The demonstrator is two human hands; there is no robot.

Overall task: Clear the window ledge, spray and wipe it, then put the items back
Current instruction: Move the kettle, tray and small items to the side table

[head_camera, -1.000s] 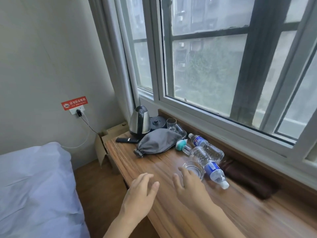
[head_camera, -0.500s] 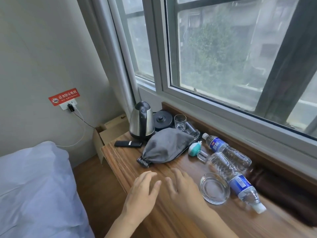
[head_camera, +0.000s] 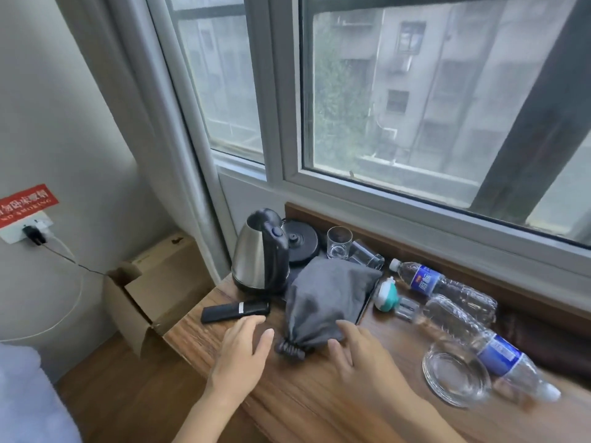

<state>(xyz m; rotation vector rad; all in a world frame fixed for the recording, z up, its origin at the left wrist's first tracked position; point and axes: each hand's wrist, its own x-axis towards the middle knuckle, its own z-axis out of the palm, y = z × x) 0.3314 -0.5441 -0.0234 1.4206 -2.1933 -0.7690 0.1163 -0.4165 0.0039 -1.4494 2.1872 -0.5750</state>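
The wooden window ledge (head_camera: 319, 398) carries a steel kettle (head_camera: 260, 251), its black base (head_camera: 300, 239), two glasses (head_camera: 339, 243), a grey drawstring pouch (head_camera: 323, 298), a black remote (head_camera: 235, 311), a small teal-capped spray bottle (head_camera: 388, 297), two lying water bottles (head_camera: 447, 289) and a glass ashtray (head_camera: 455, 375). My left hand (head_camera: 243, 346) hovers open just in front of the remote. My right hand (head_camera: 361, 356) is open, fingertips at the pouch's near right edge. Neither hand holds anything.
A dark brown cloth (head_camera: 537, 337) lies along the back of the ledge at right. An open cardboard box (head_camera: 153, 292) stands on the floor left of the ledge. A charger cable (head_camera: 64, 282) hangs from the wall socket. The bed (head_camera: 28, 407) fills the lower left corner.
Both hands have moved forward and left along the ledge, from beside the ashtray toward the pouch and remote. The view has shifted left and closer.
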